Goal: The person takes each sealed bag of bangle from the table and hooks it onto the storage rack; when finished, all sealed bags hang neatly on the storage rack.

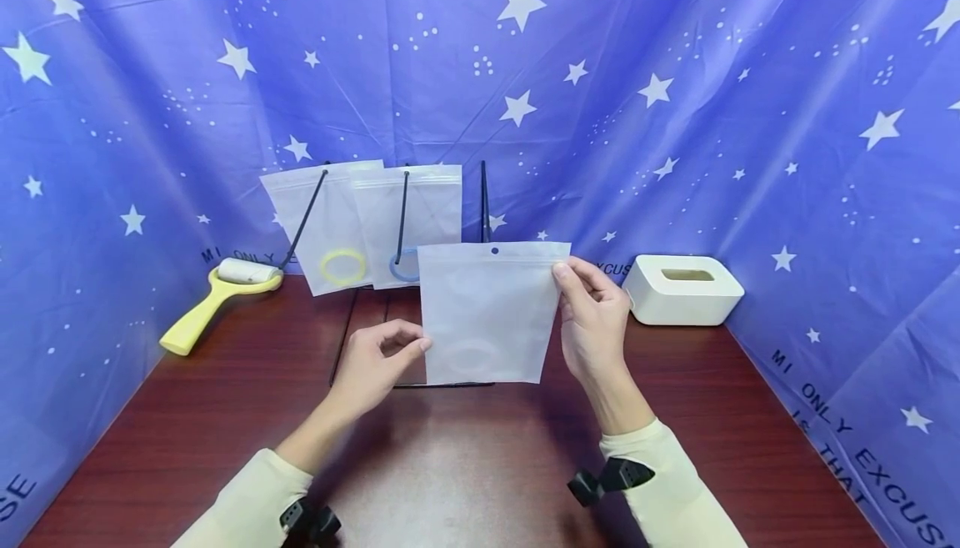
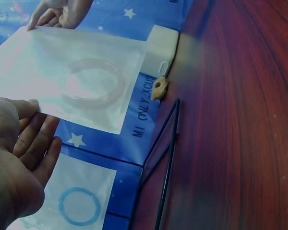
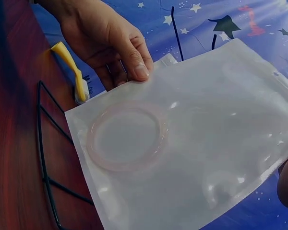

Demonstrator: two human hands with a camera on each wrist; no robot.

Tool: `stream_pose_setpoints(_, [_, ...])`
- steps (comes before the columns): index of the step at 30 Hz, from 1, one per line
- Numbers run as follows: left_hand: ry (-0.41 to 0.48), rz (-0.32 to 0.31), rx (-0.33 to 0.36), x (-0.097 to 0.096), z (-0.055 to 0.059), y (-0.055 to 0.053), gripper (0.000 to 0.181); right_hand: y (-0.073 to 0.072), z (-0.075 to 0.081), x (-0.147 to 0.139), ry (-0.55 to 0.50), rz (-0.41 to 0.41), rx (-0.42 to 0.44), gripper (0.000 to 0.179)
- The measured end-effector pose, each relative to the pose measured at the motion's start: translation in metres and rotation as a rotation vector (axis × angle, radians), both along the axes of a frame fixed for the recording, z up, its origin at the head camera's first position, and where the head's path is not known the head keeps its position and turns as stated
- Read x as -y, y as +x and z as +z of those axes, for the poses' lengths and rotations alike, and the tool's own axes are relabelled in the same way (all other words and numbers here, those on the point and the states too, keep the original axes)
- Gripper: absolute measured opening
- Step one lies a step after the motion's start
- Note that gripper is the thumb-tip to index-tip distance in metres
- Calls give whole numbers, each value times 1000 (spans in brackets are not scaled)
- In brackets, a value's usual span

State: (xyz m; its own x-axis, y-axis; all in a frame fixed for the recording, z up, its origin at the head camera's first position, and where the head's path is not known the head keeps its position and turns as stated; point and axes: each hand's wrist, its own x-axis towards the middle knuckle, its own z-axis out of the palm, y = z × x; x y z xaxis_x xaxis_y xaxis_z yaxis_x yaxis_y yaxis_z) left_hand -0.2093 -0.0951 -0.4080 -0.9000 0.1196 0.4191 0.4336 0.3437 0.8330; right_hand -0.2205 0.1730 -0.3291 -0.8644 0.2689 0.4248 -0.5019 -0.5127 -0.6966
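A frosted zip bag (image 1: 491, 314) hangs upright between my hands, a small hole near its top edge. Inside, low down, a pale pink ring (image 3: 161, 132) shows through. My left hand (image 1: 377, 364) pinches the bag's left edge, thumb in front. Higher up, the right hand (image 1: 596, 323) grips the opposite edge between thumb and fingers. Behind the bag rises a bare prong of a black wire rack (image 1: 484, 198). Two similar bags hang on the rack's other prongs: one with a yellow ring (image 1: 325, 268), the other with a blue ring (image 2: 61, 207).
On the left of the dark red wooden table (image 1: 465, 473) lies a lint roller (image 1: 197, 314) with a yellow handle. A white tissue box (image 1: 684, 296) stands at the right. Beside it in the left wrist view is a small tan object (image 2: 159, 90). Starry blue cloth surrounds the table.
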Motion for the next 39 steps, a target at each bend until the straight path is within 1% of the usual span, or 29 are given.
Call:
stream_pose_setpoints(4, [0,12,15,3,-3,-5,10,-2,2,2,48,-20,34,25])
stream_pose_setpoints(8, [1,8,26,7,-4,-11,13,-6,3,2,66,-30,44,22])
stream_pose_setpoints(14, [-8,13,12,8,-2,-19,14,-16,3,2,90,-55,52,23])
stream_pose_setpoints(19, [-16,9,23,8,-1,-33,12,-27,2,0,107,-81,68,23])
stream_pose_setpoints(23, [2,-2,50,9,-1,-44,13,-35,1,0,122,-101,82,25])
stream_pose_setpoints(26, [15,1,62,8,0,-50,14,-41,0,0,135,-109,86,26])
stream_pose_setpoints(30, [13,16,63,7,-2,-59,16,-51,1,0,164,-129,90,25])
stream_pose_setpoints(34, [11,38,72,4,-3,-66,18,-60,3,2,175,-143,111,23])
stream_pose_setpoints(39, [7,87,82,3,-4,-74,21,-71,6,6,169,-138,157,21])
